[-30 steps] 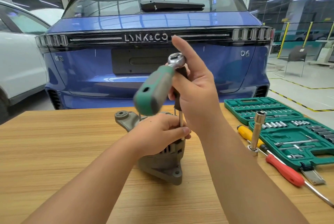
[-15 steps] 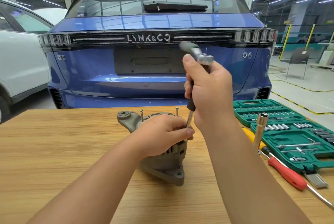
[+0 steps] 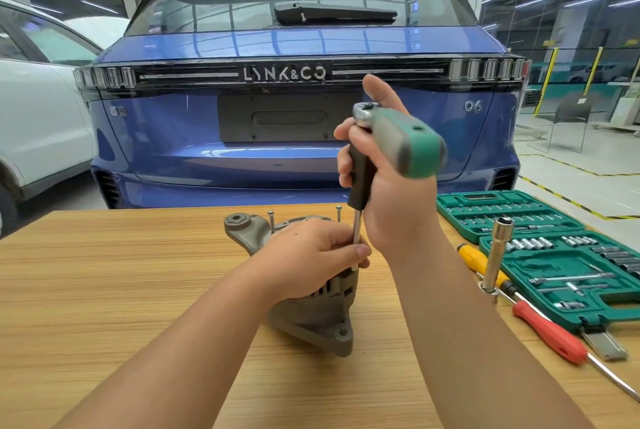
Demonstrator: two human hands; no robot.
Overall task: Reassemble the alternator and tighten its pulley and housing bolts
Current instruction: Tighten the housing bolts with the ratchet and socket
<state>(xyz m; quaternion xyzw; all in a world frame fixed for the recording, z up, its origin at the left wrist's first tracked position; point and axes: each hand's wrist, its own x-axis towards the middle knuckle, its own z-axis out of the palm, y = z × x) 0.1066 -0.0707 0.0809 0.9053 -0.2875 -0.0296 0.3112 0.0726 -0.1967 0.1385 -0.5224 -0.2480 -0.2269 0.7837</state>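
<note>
From the head camera, we see the alternator (image 3: pixel 311 317) standing on the wooden table (image 3: pixel 104 290) just below frame centre, with our left hand (image 3: pixel 311 255) curled over its top, thumb and fingers steadying the thin driver shaft (image 3: pixel 356 241) where it meets the housing. Our right hand (image 3: pixel 391 193), at about one o'clock from the alternator, is wrapped round the black grip beneath the ratchet (image 3: pixel 398 137), whose green handle points toward three o'clock. Two housing bolts (image 3: pixel 338 212) stand proud at twelve o'clock, seemingly not yet run down. We judge the risk to be the shaft tilting off its bolt head, hidden under our fingers, so the bit could slip and round it or pinch the thumb. The blue car (image 3: pixel 294 116) behind reads "LYNK&CO" and "06"; a smaller badge at ten o'clock is probably lettering, too blurred to read.
</note>
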